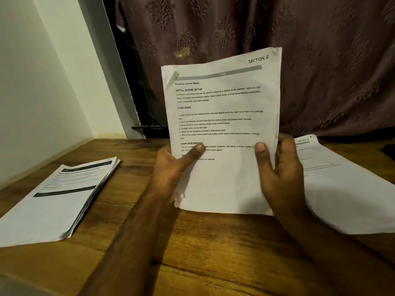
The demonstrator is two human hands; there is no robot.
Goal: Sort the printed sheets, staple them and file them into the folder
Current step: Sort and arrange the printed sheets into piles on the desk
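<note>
A set of printed sheets [222, 107] marked "SECTION 1" stands upright in front of me, its bottom edge near the wooden table [192, 242]. The top left corner is folded over. My left hand [173, 165] grips the left edge, thumb across the front. My right hand [280, 167] grips the right edge, thumb on the front and fingers behind. A thick stack of printed sheets [59, 199] lies flat on the table to the left. Another printed sheet [346, 189] lies flat to the right, partly hidden by my right hand.
A patterned brown curtain [277, 50] hangs behind the table. A pale wall [32, 92] borders the table on the left. A dark object [388, 151] shows at the right edge of the table. No stapler or folder is visible.
</note>
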